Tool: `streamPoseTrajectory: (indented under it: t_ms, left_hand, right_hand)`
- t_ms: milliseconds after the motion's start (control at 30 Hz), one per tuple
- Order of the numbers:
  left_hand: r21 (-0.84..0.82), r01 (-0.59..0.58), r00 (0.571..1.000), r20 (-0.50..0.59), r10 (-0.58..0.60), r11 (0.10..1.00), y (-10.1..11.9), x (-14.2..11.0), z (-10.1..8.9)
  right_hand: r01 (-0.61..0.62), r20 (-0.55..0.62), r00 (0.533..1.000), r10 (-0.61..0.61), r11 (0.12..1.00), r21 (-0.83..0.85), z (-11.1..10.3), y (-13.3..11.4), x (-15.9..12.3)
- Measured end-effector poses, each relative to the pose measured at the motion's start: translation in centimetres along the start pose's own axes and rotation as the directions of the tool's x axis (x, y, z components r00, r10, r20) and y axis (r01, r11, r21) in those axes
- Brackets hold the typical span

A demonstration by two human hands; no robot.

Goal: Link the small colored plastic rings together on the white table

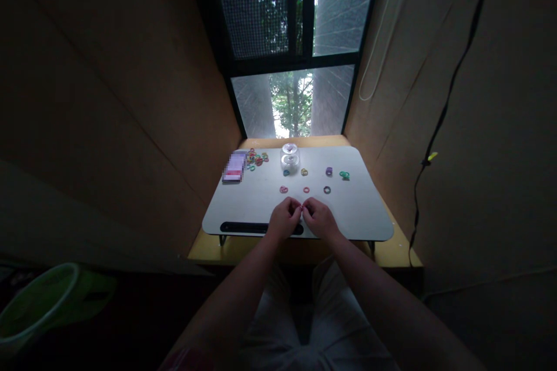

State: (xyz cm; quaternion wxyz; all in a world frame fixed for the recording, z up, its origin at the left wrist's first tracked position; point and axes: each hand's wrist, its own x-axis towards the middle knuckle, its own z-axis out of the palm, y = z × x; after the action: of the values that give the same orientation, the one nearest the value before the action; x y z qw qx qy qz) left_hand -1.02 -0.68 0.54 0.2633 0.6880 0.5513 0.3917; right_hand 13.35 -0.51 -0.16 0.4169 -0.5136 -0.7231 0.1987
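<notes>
Near the front edge of the white lap table (243, 203), my left hand (285, 219) and my right hand (321, 219) meet fingertip to fingertip. Both pinch a small pink hair tie (301, 207), mostly hidden by the fingers. Just beyond them lie pink hair ties (284, 189), a red-orange one (306, 190) and a dark one (327, 190). Farther back sit blue (286, 173), yellow (304, 172), purple (329, 171) and green hair ties (344, 175). A mixed-colour pile of hair ties (259, 160) rests at the back left.
A clear plastic jar (290, 156) stands at the back middle of the table. Left of the pile lies a phone (235, 167). A black slot (243, 227) runs along the front edge. Walls flank both sides, with a window (296, 64) behind and a green basket (56, 301) lower left.
</notes>
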Motion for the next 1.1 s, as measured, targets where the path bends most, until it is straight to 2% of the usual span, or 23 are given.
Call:
streamPoseTrajectory:
  t_ms: [1100]
  left_hand:
    - [0.026, -0.015, 1.000, 0.016, 0.015, 1.000, -0.12, -0.01, 0.10]
  right_hand:
    - [-0.016, 0.010, 1.000, 0.016, 1.000, 0.020, -0.10, -0.09, 0.00]
